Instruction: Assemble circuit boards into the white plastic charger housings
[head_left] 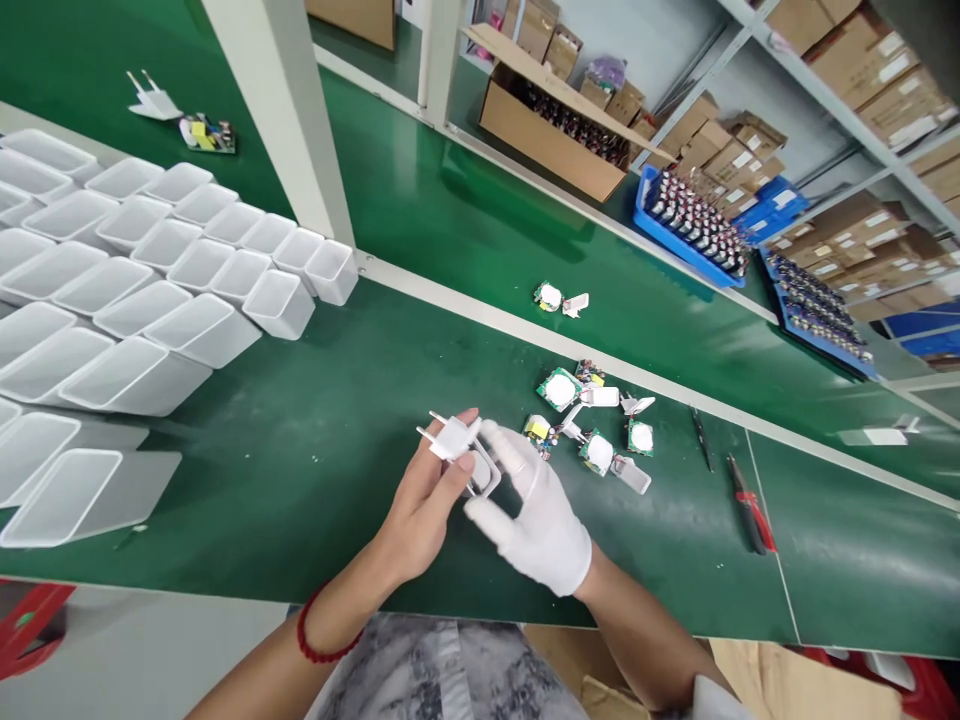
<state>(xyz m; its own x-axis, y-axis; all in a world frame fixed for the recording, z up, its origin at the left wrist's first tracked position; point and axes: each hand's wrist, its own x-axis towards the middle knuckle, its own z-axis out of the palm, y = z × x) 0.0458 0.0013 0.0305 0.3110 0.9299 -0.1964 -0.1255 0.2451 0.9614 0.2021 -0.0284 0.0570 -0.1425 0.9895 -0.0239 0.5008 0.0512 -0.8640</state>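
Observation:
My left hand (420,515), bare and with a red bracelet at the wrist, grips a white two-pin plug piece (454,438) together with an open white plastic housing (487,475). The thumb presses across both parts, and the two pins point to the upper left. My right hand (540,515), in a white glove, curves its thumb and forefinger about the right side of the housing. Something round and white sits inside the housing, partly covered by the fingers. To the right lie several small circuit boards (598,452) with white plug pieces (631,474) beside them.
Many upright white plastic cases (157,375) stand in rows at the left. Red-handled pliers (750,510) and a thin dark tool (703,440) lie at the right. Behind the pale rail are a cardboard box (555,135) and blue trays (690,245) of components. A post (281,110) rises from the bench.

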